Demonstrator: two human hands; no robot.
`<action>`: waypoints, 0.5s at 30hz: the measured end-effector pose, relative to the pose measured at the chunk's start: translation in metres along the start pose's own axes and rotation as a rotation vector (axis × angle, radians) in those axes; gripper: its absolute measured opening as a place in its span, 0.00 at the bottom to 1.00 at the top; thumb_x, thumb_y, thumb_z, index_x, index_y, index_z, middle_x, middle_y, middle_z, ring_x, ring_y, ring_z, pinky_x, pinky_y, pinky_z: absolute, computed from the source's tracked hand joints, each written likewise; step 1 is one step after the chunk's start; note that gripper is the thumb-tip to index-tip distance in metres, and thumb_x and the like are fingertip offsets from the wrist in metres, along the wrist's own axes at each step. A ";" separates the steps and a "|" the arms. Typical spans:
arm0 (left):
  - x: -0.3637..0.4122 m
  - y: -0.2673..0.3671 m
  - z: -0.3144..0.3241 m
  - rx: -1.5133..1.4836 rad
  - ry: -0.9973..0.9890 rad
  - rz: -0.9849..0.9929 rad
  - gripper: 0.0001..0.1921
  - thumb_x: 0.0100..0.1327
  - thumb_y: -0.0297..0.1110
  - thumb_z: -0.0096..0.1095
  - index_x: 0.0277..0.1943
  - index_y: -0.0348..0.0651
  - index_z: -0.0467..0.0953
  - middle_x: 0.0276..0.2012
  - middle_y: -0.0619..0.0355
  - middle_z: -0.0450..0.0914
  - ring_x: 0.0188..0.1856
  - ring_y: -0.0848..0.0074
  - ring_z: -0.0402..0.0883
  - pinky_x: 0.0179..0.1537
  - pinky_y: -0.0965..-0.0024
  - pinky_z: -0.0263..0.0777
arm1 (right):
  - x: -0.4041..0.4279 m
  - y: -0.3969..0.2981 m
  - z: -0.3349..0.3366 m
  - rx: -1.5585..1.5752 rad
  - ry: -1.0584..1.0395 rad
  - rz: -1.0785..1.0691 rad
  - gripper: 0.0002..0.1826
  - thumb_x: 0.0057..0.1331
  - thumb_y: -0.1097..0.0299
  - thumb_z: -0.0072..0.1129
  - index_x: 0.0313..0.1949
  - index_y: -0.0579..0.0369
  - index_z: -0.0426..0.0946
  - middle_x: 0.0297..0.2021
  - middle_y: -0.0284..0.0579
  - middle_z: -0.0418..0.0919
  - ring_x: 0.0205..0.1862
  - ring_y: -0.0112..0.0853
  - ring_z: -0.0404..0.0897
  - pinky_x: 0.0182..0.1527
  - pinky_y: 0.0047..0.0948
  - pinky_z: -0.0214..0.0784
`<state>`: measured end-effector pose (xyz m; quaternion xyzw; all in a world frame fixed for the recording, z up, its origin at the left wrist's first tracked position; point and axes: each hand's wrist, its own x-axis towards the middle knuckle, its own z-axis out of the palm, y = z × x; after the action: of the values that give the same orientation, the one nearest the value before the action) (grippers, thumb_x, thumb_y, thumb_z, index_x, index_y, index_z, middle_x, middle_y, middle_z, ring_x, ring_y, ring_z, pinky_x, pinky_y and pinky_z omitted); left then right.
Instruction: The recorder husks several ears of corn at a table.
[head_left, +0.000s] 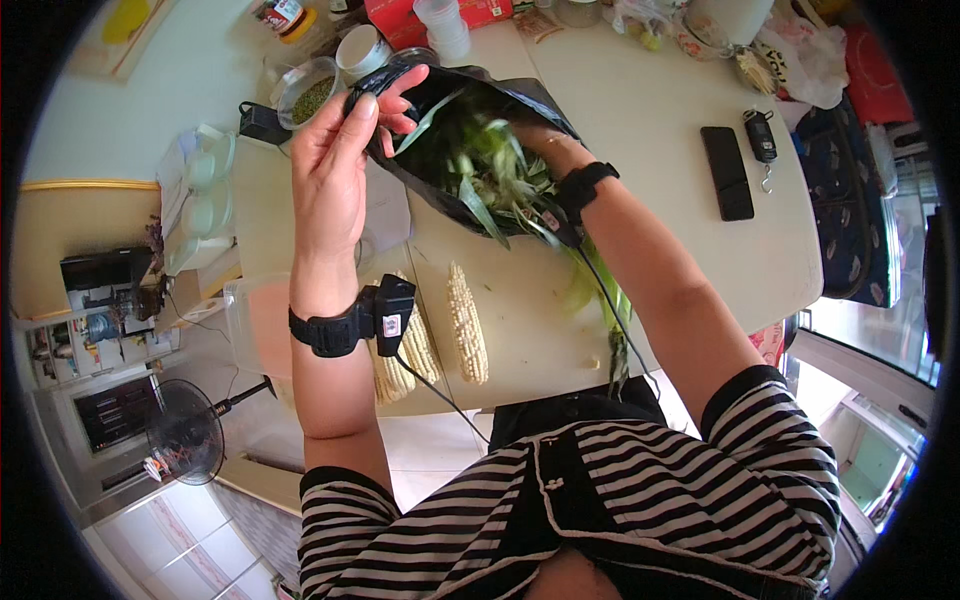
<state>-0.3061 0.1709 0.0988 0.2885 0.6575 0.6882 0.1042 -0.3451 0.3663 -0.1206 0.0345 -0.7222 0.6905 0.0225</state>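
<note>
My left hand (341, 142) pinches the rim of a black plastic bag (442, 199) between thumb and fingers, lifting its left side. Inside the bag's mouth lie green corn husks (487, 161), partly blurred. Into the right side of the bag reaches my right hand (551, 142); its fingers are hidden among husks and plastic, so its grip cannot be seen. More husk strands (604, 300) hang below my right wrist towards the table's front edge. One husked white corn cob (467, 326) lies on the table, with other cobs (420, 352) beside it, partly behind my left wrist.
A phone (727, 172) and a hook scale (761, 139) lie on the table (675, 82) at right. A clear plastic box (259, 326) stands at left. Towards the back are a tub of green grains (309, 94) and stacked plastic cups (444, 30). Cables trail from both wrists.
</note>
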 end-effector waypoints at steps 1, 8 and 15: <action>-0.002 -0.001 -0.002 0.041 -0.006 -0.007 0.12 0.65 0.33 0.44 0.37 0.35 0.75 0.51 0.41 0.71 0.36 0.79 0.74 0.33 0.78 0.62 | -0.005 -0.007 0.003 0.023 -0.005 0.025 0.23 0.55 0.55 0.59 0.46 0.55 0.73 0.43 0.48 0.76 0.42 0.37 0.74 0.46 0.31 0.66; -0.025 -0.031 -0.011 0.024 0.124 -0.048 0.08 0.62 0.29 0.52 0.39 0.35 0.76 0.39 0.57 0.78 0.43 0.79 0.73 0.49 0.74 0.62 | -0.077 -0.053 0.039 -0.795 -0.230 -0.302 0.17 0.51 0.72 0.52 0.44 0.49 0.69 0.37 0.46 0.70 0.37 0.41 0.71 0.40 0.33 0.65; -0.046 -0.014 -0.016 -0.028 0.082 -0.048 0.09 0.60 0.27 0.52 0.39 0.30 0.75 0.42 0.53 0.76 0.43 0.78 0.73 0.48 0.76 0.60 | -0.136 -0.050 0.038 -1.080 -0.258 -0.698 0.18 0.55 0.67 0.45 0.47 0.37 0.68 0.35 0.43 0.65 0.37 0.36 0.69 0.35 0.34 0.61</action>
<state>-0.2803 0.1350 0.0738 0.2424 0.6584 0.7058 0.0976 -0.2045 0.3291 -0.0839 0.3330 -0.9107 0.1732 0.1725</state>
